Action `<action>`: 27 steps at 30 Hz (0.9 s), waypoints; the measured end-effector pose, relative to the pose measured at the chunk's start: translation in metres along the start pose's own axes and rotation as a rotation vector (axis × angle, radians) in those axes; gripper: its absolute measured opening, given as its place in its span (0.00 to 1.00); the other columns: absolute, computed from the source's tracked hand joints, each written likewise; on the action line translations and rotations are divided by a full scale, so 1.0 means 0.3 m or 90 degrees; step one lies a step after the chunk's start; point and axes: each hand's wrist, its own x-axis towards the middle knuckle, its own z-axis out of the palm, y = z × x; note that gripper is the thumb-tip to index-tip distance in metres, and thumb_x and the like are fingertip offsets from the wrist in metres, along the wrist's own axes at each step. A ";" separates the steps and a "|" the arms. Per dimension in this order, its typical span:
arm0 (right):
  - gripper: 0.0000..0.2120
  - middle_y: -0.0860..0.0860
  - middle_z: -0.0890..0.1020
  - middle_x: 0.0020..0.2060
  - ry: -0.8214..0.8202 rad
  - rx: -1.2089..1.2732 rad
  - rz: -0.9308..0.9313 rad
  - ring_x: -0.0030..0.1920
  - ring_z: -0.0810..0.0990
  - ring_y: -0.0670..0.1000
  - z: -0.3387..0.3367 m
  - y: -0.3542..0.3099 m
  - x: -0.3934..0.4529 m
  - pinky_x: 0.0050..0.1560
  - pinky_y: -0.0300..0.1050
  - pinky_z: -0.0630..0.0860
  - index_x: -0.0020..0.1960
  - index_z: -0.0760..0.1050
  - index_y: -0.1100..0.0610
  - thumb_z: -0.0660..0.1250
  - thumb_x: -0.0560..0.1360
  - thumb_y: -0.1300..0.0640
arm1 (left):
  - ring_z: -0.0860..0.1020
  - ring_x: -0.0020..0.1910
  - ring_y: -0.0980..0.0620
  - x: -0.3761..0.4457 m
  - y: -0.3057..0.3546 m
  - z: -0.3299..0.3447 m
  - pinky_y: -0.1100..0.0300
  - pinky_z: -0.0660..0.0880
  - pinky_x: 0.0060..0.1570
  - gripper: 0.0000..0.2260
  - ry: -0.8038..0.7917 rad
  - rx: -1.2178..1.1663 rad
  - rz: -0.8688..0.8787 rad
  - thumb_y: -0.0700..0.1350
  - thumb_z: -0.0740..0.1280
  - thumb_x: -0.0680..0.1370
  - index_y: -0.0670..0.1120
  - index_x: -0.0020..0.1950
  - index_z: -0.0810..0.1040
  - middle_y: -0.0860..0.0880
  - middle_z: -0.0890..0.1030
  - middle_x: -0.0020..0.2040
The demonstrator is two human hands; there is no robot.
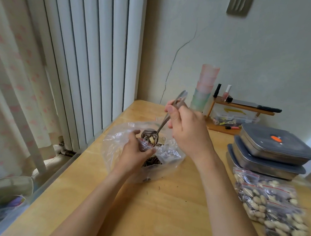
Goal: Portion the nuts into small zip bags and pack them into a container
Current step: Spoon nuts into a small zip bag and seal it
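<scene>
While the right hand (187,129) curls its fingers (171,109) round the handle of a metal spoon (150,135) heaped with striped seeds and one pale nut, the left hand (134,152) pinches a small zip bag (146,145) just under the spoon bowl. Both hover over a large clear bag (167,155) of seeds on the table (157,206). Filled zip bags (271,206) lie at right, near stacked lidded containers (273,148).

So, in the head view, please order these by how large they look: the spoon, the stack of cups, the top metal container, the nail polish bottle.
1. Top metal container, though it also lies nearer the camera.
2. Stack of cups.
3. Spoon, close to the cups, unsure.
4. Nail polish bottle.
</scene>
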 end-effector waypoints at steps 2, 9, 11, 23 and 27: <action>0.12 0.49 0.79 0.35 0.026 -0.021 -0.048 0.36 0.80 0.51 0.005 -0.011 -0.003 0.38 0.46 0.73 0.56 0.78 0.60 0.59 0.87 0.54 | 0.80 0.42 0.52 0.000 -0.002 0.007 0.56 0.76 0.42 0.33 0.012 0.008 0.012 0.49 0.77 0.73 0.52 0.72 0.62 0.50 0.79 0.42; 0.14 0.51 0.82 0.37 0.094 -0.003 0.143 0.34 0.81 0.49 0.030 0.063 -0.001 0.39 0.47 0.79 0.51 0.78 0.55 0.55 0.87 0.52 | 0.81 0.43 0.49 0.011 -0.023 0.007 0.46 0.79 0.46 0.15 0.048 0.062 -0.020 0.49 0.75 0.74 0.57 0.49 0.68 0.49 0.82 0.41; 0.15 0.52 0.83 0.37 0.108 0.032 0.248 0.35 0.83 0.49 0.027 0.110 -0.003 0.38 0.42 0.81 0.50 0.76 0.53 0.54 0.87 0.51 | 0.80 0.43 0.50 0.013 -0.026 0.005 0.52 0.77 0.43 0.11 0.052 0.078 -0.021 0.48 0.74 0.76 0.50 0.47 0.72 0.51 0.81 0.41; 0.17 0.52 0.82 0.31 0.169 0.089 0.360 0.25 0.79 0.46 -0.012 0.139 0.013 0.28 0.30 0.70 0.48 0.77 0.56 0.52 0.87 0.53 | 0.80 0.40 0.49 0.010 -0.016 0.011 0.48 0.78 0.41 0.19 0.071 0.137 0.015 0.41 0.72 0.74 0.44 0.63 0.71 0.47 0.82 0.38; 0.18 0.53 0.84 0.38 0.129 0.033 0.266 0.42 0.83 0.61 0.030 0.113 0.003 0.49 0.53 0.81 0.48 0.76 0.53 0.51 0.86 0.48 | 0.80 0.42 0.46 0.007 -0.015 0.016 0.44 0.77 0.43 0.12 0.055 0.143 0.013 0.44 0.73 0.74 0.46 0.48 0.69 0.46 0.82 0.40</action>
